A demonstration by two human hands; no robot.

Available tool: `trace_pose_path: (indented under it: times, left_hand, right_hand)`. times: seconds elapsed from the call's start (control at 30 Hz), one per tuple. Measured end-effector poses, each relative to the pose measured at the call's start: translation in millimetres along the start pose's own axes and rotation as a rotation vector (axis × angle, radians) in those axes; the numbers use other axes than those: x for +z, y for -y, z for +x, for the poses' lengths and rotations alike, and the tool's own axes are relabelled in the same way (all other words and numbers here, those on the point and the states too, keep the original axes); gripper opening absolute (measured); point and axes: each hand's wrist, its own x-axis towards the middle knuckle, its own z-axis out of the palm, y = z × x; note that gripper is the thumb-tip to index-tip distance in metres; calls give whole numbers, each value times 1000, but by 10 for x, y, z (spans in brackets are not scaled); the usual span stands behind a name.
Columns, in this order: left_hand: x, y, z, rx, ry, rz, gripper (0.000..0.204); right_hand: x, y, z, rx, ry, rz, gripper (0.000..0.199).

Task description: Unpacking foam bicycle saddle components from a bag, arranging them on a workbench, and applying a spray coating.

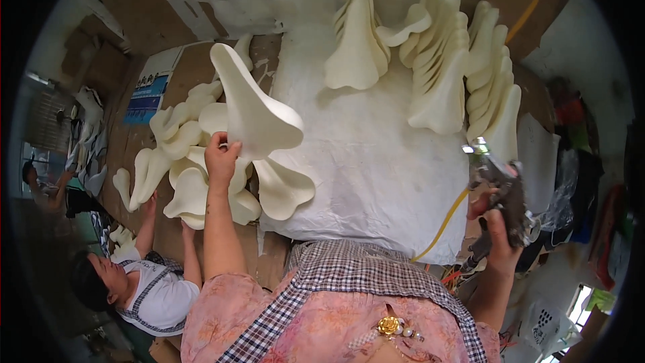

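Note:
My left hand (pixel 222 160) grips the wide lower edge of a cream, saddle-shaped foam pad (pixel 259 107), holding it raised with its narrow end pointing away from me. Beneath and beside it lies a loose heap of similar pads (pixel 185 138), with one pad (pixel 285 188) resting at the edge of the white sheet. On the right, my right hand (pixel 498 238) is wrapped around a metal spray gun (pixel 500 191), its nozzle end up near the stacked pads. A yellow hose (pixel 443 225) runs by the gun toward my apron.
White sheeting (pixel 369 168) covers the table's middle. Overlapping rows of pads (pixel 440 87) stand along its far and right parts. A co-worker (pixel 151 289) at the left reaches into the heap. Farther left another person (pixel 47 181) works. Clear plastic (pixel 564 181) hangs at the right.

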Motion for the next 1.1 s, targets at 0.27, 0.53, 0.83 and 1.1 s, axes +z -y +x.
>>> trace_pose_path:
  times: [0.27, 0.53, 0.83, 1.1]
  left_hand:
    - [1619, -181, 1105, 348, 197, -14, 26]
    - [2409, -208, 1172, 352, 209, 216, 23]
    - [-613, 426, 736, 298, -647, 956, 61]
    - [3104, -870, 1590, -395, 510, -363, 41]
  right_hand:
    - [116, -158, 132, 163, 100, -117, 61]
    - [140, -416, 366, 156, 50, -137, 61]
    - [48, -805, 867, 275, 176, -117, 59]
    - [-179, -790, 814, 273, 33, -34, 60]
